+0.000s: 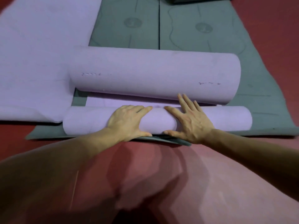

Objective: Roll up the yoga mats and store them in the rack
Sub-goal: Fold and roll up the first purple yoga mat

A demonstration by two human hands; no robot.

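1. Near lilac roll [226,118]: lying crosswise close in front of the knees, long axis left to right, right end a little farther away than the left; slim, tightly wound, matte pale lilac
2. Left hand [129,122] draped over the middle of it, fingers curved across the top and thumb tucked against the near side; right hand [189,120] just beside, thumb likewise at the near side, fingers straight and spread, tips reaching the foot of the far lilac roll [153,73]; the two hands nearly meeting at forefingers and thumbs
3. Far lilac roll: parallel to the near one, much thicker, scuffed with small dark marks near both ends
4. Between the two rolls, only a narrow flat lilac strip [121,101], so little room forward
5. Underneath, grey-green mats [202,29] spread flat side by side, near edge showing just below the hands, faint printed lines and round emblems on top
6. To the left, a flat lilac mat [35,54], its edge touching the left ends of both rolls
7. Around all of it, red floor [275,21], open on the right and nearest the camera; at the top edge, part of a dark rolled thing [194,0]
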